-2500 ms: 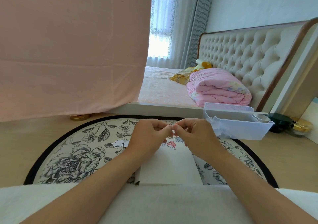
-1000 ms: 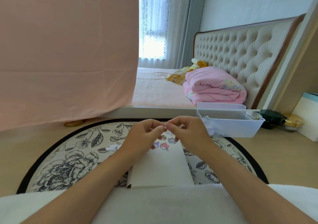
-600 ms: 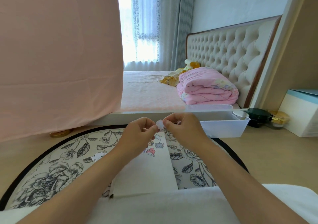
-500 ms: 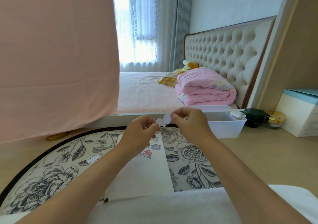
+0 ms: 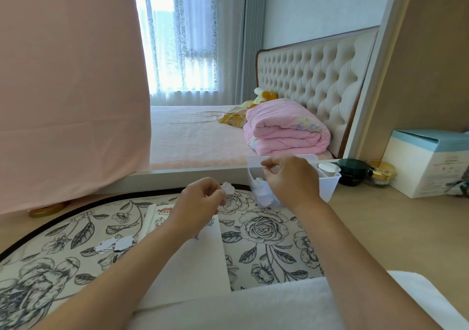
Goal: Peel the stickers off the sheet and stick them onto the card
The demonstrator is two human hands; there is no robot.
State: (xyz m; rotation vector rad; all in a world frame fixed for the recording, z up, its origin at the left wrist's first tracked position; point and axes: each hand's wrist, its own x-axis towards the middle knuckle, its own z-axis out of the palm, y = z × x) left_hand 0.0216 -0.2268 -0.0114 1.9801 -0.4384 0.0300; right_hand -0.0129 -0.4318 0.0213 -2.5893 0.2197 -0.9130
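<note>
A white card [image 5: 193, 261] lies on the floral mat in front of me, with small cartoon stickers [image 5: 164, 211] at its far end. My left hand [image 5: 200, 203] hovers over that end and pinches a small white scalloped sticker piece [image 5: 228, 188] between thumb and forefinger. My right hand [image 5: 291, 180] is raised over the white plastic bin [image 5: 331, 187]. Its thumb and forefinger are pinched together on a thin peeled layer that is barely visible edge-on. White paper scraps [image 5: 264, 196] lie inside the bin.
Two loose white scalloped pieces [image 5: 111, 244] lie on the round floral mat [image 5: 264, 230] left of the card. Dark and gold jars [image 5: 354, 171] and a white-and-blue box [image 5: 429, 162] stand at the right. A white towel [image 5: 253, 309] covers my lap. A bed lies beyond.
The two hands, which held one white piece together, have parted. My right hand moved right over the bin; my left keeps the scalloped piece. The view has turned right.
</note>
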